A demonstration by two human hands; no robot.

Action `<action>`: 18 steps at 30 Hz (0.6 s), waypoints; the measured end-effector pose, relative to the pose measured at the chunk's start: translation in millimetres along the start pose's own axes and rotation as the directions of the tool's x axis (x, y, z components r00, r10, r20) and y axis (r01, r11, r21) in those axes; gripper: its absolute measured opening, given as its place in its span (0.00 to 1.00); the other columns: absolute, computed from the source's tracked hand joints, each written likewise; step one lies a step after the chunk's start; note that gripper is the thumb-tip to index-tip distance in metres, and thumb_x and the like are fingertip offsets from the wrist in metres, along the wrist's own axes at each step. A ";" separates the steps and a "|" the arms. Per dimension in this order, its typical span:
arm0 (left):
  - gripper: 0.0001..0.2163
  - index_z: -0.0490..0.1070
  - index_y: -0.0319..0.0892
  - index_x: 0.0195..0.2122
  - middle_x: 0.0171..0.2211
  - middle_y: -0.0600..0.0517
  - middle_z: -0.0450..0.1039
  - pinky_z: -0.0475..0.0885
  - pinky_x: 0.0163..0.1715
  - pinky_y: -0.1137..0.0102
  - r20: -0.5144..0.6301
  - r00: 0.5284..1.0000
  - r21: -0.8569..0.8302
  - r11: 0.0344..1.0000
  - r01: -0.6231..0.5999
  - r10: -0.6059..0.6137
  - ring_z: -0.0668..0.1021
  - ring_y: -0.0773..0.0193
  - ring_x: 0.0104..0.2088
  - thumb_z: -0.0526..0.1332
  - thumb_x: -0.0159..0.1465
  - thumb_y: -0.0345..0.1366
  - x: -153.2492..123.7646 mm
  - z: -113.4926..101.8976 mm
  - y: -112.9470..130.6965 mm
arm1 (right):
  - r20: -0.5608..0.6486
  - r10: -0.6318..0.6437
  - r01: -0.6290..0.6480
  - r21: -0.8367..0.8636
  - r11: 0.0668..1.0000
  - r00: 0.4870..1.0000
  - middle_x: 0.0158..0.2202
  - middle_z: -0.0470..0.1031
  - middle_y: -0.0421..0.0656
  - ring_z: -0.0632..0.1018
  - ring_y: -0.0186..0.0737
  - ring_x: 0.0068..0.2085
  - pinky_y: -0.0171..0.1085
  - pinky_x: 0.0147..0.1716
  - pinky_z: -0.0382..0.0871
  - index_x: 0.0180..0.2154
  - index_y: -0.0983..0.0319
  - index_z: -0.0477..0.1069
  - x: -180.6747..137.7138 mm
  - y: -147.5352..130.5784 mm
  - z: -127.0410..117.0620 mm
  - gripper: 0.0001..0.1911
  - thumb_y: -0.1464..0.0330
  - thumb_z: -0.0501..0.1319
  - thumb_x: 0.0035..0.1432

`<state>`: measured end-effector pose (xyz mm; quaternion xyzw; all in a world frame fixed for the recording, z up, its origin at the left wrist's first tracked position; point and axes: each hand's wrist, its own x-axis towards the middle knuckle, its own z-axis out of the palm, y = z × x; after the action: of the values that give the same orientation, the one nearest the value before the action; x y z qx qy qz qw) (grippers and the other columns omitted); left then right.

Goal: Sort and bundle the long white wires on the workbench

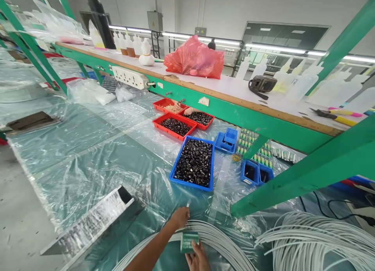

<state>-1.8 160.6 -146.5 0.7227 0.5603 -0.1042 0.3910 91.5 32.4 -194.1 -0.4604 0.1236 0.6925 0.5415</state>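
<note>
My left hand (179,217) reaches to the near edge of the bench, its fingers closed on the bundle of white cables (213,234) that curves across the plastic sheet. Just below it my right hand (198,258) grips a small green roll of tape (189,241) held against the same bundle. A little strip of tape sticks up above my left fingers. Beyond both hands stands a blue tray (193,162) filled with small black cylindrical parts.
Red trays (175,127) of black parts, small blue bins (256,172) and rows of green parts (258,148) lie further back. A second white cable coil (316,239) lies right. Green frame struts (307,173) cross overhead. A metal channel (88,224) lies left. The shelf holds a red bag (195,59) and bottles.
</note>
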 end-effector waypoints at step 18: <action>0.11 0.70 0.38 0.37 0.39 0.49 0.72 0.68 0.44 0.59 0.065 0.997 0.001 0.999 -0.048 0.048 0.74 0.61 0.41 0.54 0.63 0.40 -7.6 2.9 2.3 | 0.111 0.021 -0.027 0.053 0.998 0.994 0.28 0.77 0.37 0.77 0.44 0.38 0.45 0.43 0.68 0.20 0.56 0.70 -1.6 2.7 -13.1 0.21 0.60 0.75 0.18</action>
<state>-1.6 153.0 -143.0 0.7326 0.5298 -0.1191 0.4104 95.7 21.6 -200.9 -0.4049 0.1178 0.7198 0.5515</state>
